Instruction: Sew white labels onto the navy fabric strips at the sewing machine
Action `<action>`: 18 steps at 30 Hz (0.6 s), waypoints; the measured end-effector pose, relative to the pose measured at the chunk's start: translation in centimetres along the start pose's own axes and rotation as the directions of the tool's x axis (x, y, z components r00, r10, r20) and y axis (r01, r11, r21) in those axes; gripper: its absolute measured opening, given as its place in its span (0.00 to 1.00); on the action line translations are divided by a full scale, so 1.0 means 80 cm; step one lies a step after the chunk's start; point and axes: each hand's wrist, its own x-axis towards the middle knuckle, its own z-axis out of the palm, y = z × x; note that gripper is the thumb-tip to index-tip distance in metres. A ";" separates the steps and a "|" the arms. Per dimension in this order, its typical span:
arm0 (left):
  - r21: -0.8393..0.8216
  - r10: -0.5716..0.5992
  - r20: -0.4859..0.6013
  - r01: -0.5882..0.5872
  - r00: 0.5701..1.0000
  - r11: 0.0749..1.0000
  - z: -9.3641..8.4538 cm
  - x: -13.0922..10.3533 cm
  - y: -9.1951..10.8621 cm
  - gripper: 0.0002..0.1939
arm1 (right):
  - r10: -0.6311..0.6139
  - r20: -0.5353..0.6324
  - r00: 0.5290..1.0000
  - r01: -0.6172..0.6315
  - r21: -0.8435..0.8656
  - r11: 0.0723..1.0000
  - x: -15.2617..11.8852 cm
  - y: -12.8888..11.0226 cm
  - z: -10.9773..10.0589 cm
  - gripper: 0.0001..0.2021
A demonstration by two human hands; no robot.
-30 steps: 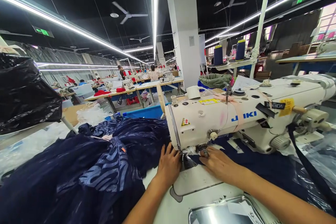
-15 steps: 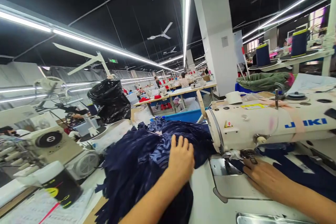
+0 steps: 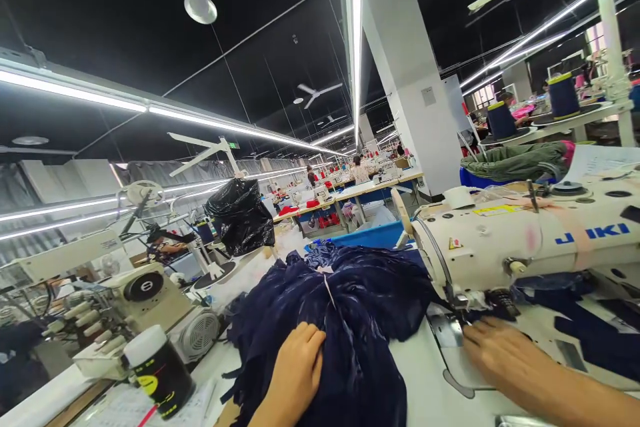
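Observation:
A large heap of dark navy fabric [image 3: 360, 293] lies on the table in front of me, with a pale strip running down its middle. My left hand [image 3: 299, 357] rests on the near left part of the heap, its fingers curled into the cloth. Beside it on the right stands a white sewing machine [image 3: 505, 240] with blue lettering. My right hand [image 3: 500, 350] is at the machine's needle area, fingers together over navy cloth beside the metal plate [image 3: 447, 332]. Its fingertips are partly hidden, and the cloth there shows only in part.
A black jar with a white lid [image 3: 157, 370] stands on papers at the left. Behind it is another machine with a motor [image 3: 197, 337]. A black plastic bag [image 3: 243, 217] hangs further back. Navy thread cones [image 3: 501, 121] stand at the right, above green cloth [image 3: 520, 161].
My left hand has drawn back toward me from the patterned patch, its fingers now curled. The navy heap is spread differently and the patch is covered. My right hand stays at the needle; the view has shifted.

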 end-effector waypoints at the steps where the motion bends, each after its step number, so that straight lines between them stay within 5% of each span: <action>1: -0.010 0.002 -0.014 -0.002 1.000 1.000 0.000 0.000 0.001 0.13 | -0.046 0.015 0.999 0.044 0.073 0.996 0.013 -0.015 -0.013 0.13; 8: -0.325 -0.107 -0.122 0.062 0.987 0.944 0.013 -0.001 0.028 0.14 | -0.211 -0.160 0.964 0.261 0.436 0.861 0.120 -0.093 -0.075 0.13; 12: -0.387 -0.113 -0.155 0.045 0.981 0.921 0.035 -0.012 0.048 0.17 | -0.219 -0.054 0.974 0.222 0.393 0.892 0.170 -0.115 -0.068 0.11; 14: -0.309 -0.108 -0.158 0.055 0.982 0.950 0.045 -0.022 0.031 0.19 | -0.188 0.056 0.981 0.160 0.329 0.931 0.178 -0.119 -0.056 0.11; 18: -0.067 -0.135 -0.051 0.132 0.989 0.989 0.055 -0.047 -0.048 0.24 | -0.184 0.191 0.964 0.144 0.208 0.967 0.161 -0.105 -0.035 0.13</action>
